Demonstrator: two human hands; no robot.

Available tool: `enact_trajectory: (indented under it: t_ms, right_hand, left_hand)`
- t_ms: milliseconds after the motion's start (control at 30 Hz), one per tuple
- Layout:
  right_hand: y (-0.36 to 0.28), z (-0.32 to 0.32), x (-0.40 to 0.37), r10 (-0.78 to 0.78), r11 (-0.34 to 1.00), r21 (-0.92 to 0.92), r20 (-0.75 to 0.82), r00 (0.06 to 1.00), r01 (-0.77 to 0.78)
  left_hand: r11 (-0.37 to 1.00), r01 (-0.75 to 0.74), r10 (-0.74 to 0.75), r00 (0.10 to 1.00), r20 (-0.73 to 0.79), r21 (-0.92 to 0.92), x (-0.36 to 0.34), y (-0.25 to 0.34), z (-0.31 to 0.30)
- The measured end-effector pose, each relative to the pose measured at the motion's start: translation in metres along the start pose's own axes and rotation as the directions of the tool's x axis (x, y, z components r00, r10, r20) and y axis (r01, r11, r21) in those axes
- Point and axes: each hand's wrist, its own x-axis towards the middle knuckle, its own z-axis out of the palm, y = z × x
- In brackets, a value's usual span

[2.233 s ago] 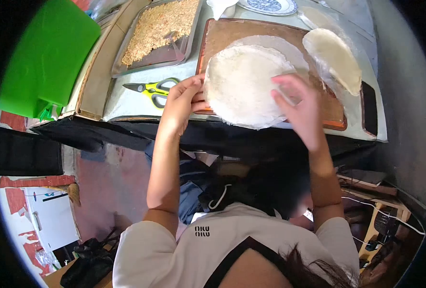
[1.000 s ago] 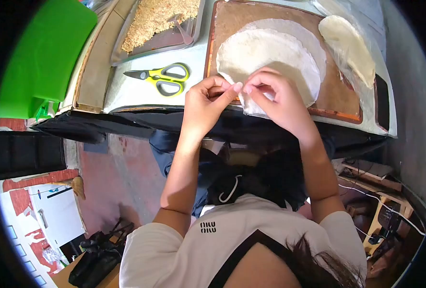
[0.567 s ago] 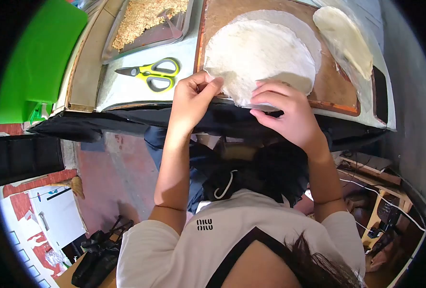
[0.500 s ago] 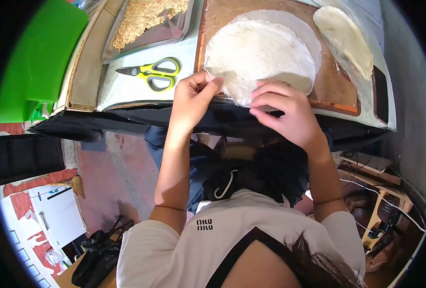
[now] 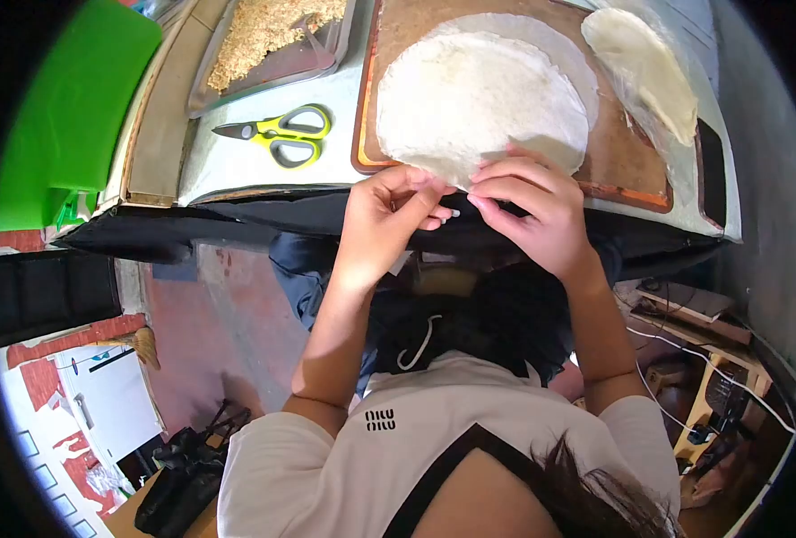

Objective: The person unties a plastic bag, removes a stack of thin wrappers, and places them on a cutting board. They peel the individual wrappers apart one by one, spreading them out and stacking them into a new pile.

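A stack of thin, pale round wrapper sheets (image 5: 479, 99) lies on a brown board (image 5: 627, 166). My left hand (image 5: 389, 220) pinches the near edge of the top sheet between thumb and fingers. Close beside it, my right hand (image 5: 537, 211) has its thumb and fingertips closed at the same edge. Its fingers partly cover the rim there. Green-and-grey scissors (image 5: 290, 134) rest left of the board, blades pointing left.
A metal tray (image 5: 277, 76) of crumbly tan filling, with a spoon in it, stands at the back left. More pale sheets (image 5: 640, 72) lie in clear plastic on the right. A bright green container (image 5: 71, 117) is at the far left. Dark cloth hangs along the table's front.
My left hand has moved right along the sheet's near edge, closer to my right hand. My right hand's fingers have drawn together at the edge.
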Motion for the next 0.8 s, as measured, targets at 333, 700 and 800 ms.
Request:
enact_trajectory:
  t_ms: [333, 700, 800]
  right_hand:
    - [0.0, -0.002, 0.001, 0.033, 0.998, 0.052, -0.004, 0.999, -0.033]
    - [-0.013, 0.0, 0.018, 0.127, 0.992, -0.012, 0.028, 0.991, -0.127]
    - [-0.009, 0.004, 0.022, 0.08, 0.993, -0.092, 0.056, 0.995, -0.074]
  left_hand:
    - [0.996, 0.019, -0.017, 1.0, 0.021, -0.092, -0.001, 0.001, -0.001]
    - [0.991, -0.125, 0.125, 0.992, 0.009, 0.04, 0.001, -0.005, 0.002]
    - [0.963, -0.202, 0.206, 0.979, -0.005, 0.18, -0.001, 0.002, 0.006]
